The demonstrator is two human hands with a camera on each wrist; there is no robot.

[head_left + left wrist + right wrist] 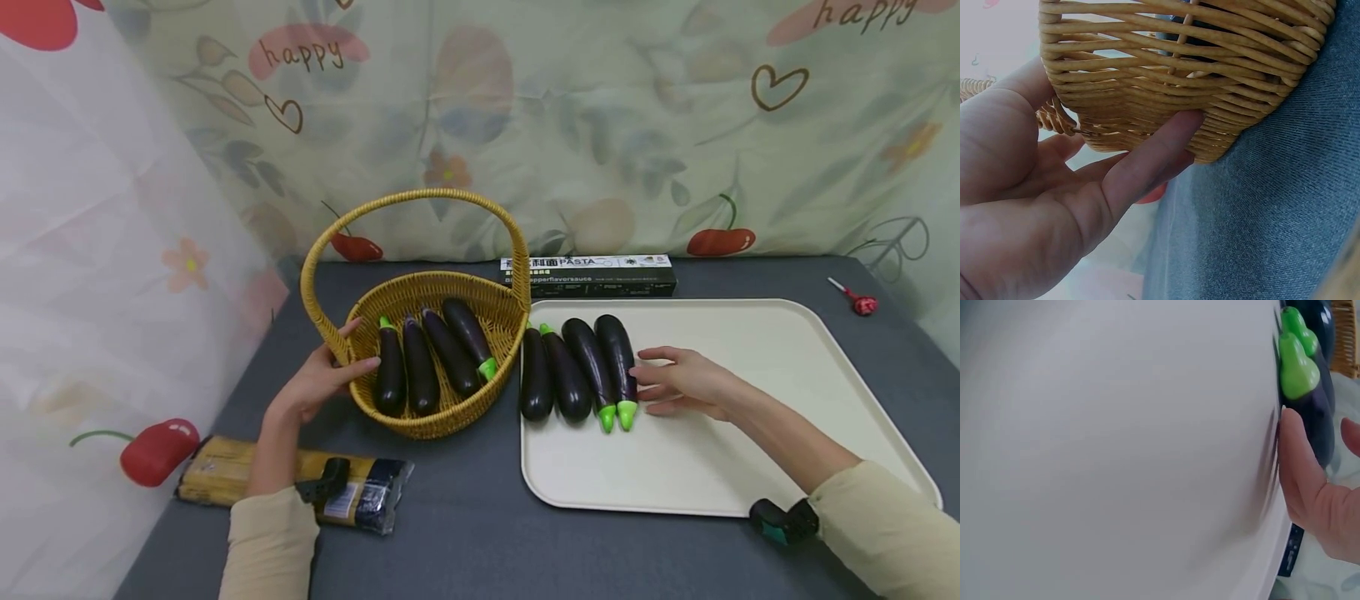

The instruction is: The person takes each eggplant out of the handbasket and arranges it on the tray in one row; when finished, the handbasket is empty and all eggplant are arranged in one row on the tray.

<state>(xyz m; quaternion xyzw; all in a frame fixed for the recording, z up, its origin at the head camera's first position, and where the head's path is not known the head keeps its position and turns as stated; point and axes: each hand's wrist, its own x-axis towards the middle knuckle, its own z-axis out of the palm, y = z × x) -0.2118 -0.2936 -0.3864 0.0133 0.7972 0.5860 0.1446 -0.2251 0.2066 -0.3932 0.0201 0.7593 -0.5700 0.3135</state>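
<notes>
A wicker basket (pixel 420 425) with a tall arched handle holds several dark purple eggplants (pixel 420 367). My left hand (pixel 315 383) holds the basket's left side near the handle's base, thumb and fingers spread about the rim. In the left wrist view, fingers (pixel 1160 147) lie against the woven wall. More eggplants (pixel 573 371) lie side by side at the left end of a white tray (pixel 720 467). My right hand (pixel 686 383) is at the rightmost eggplant (pixel 617 358), its loosely extended fingertips right at the skin. The right wrist view shows green stem ends (pixel 1297 365) near that hand.
Behind the tray stands a dark pasta box (pixel 600 277). A packet of dry noodles (pixel 360 492) lies under my left forearm. At the far right is a red lollipop (pixel 862 305). Printed cloth (pixel 555 125) hangs behind the grey table (pixel 465 533).
</notes>
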